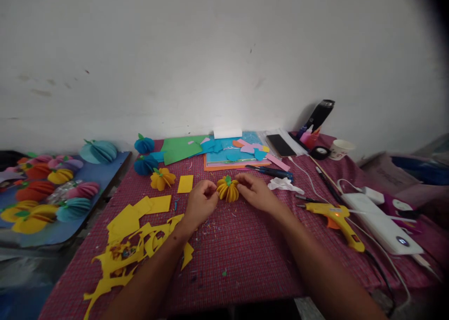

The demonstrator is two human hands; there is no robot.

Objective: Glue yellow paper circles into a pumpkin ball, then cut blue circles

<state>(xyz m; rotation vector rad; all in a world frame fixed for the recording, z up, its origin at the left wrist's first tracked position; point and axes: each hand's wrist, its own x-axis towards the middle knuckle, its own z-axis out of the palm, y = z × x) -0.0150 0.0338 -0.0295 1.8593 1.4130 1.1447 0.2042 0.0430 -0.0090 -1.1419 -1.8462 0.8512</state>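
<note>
1. Table [259, 264]: checked cloth, centre and lower frame. Slight wrinkles at right; the flatter middle suits fine paper handling.
2. Hands: left hand [201, 200] and right hand [257, 193], centre of frame, flanking the piece. Left fingers curled at its left edge; right finger and thumb at its right edge. Blurred at this size; cannot tell whether either is clamped on paper or merely touching.
3. Yellow paper pumpkin [228, 196]: centre of frame, upright, between the hands. Folds look thin; advise light, even pressure from both sides, fanning without creasing.
4. Green leaf [228, 180]: on top. Best left unpressed while the folds are evened.
5. Yellow cut-out scraps [107, 287]: lower left, loose, beside the left forearm. A sleeve-side sweep could drag them.
6. White power bank [380, 221]: right of frame, cables trailing nearby; snag risk.
7. Glue gun [328, 210]: right, orange light showing, nozzle towards the right forearm. Treat as hot.
8. Cutter [271, 171]: just above the right hand. Mind it when reaching up.
</note>
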